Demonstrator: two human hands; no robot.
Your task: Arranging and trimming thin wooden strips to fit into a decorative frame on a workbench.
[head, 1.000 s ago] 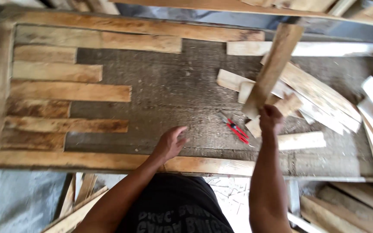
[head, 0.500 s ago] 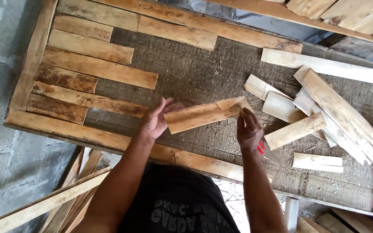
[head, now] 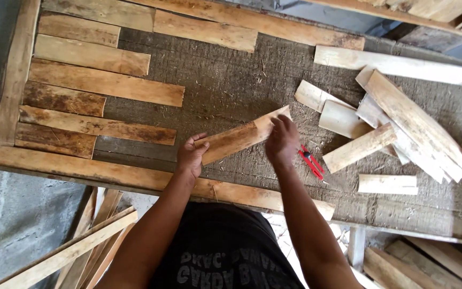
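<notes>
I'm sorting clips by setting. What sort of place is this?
Probably a rough woodworking spot. Both hands hold a short wooden slat over a framed panel partly filled with planks, loose offcuts lie heaped beside it, and the floor is bare concrete.

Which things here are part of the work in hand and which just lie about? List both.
In hand: the short wooden slat held by left hand and right hand; rows of laid slats; the wooden frame; rough backing board.
Lying about: red cutter; heap of loose slats; scrap strips below.
</notes>
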